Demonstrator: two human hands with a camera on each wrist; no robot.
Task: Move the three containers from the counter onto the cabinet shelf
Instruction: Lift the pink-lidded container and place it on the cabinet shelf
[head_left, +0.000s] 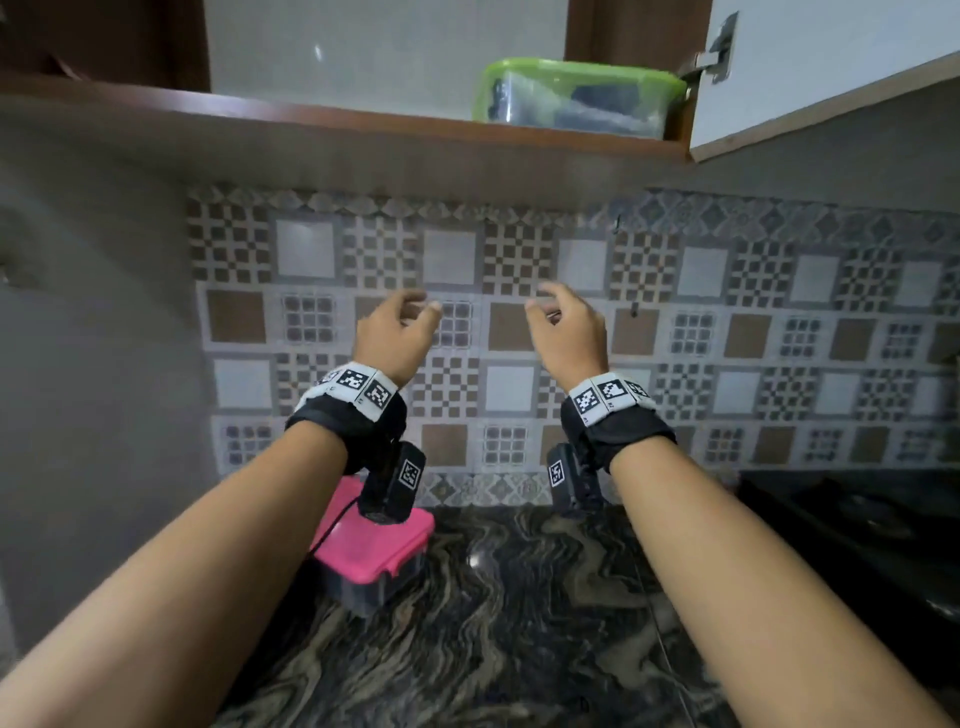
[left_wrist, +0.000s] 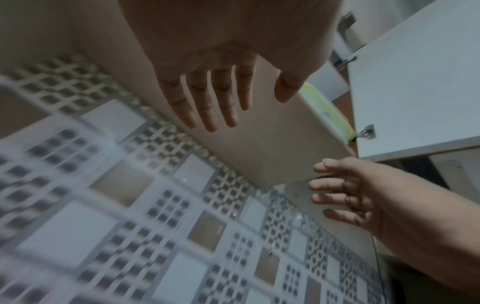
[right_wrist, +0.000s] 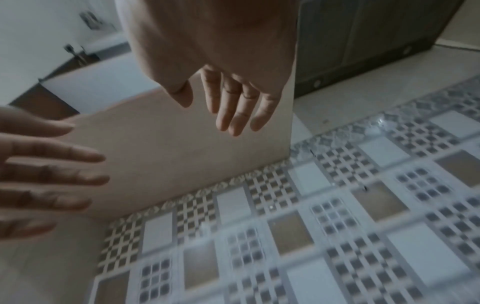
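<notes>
— Where are your hands?

— Both are raised in front of the patterned wall tiles (head_left: 571, 332), below the cabinet shelf (head_left: 363, 122). My left hand (head_left: 395, 332) holds nothing, its fingers loosely spread in the left wrist view. My right hand (head_left: 569, 332) is likewise empty, fingers relaxed and parted. The two hands are apart, touching neither each other nor any container.

— And the containers?

— A green-lidded container (head_left: 576, 98) stands on the cabinet shelf, at its right end beside the open white cabinet door (head_left: 831, 67). A pink-lidded container (head_left: 374, 545) sits on the dark marbled table (head_left: 519, 623), partly hidden by my left wrist. I can see only these two; a third I cannot tell.
</notes>
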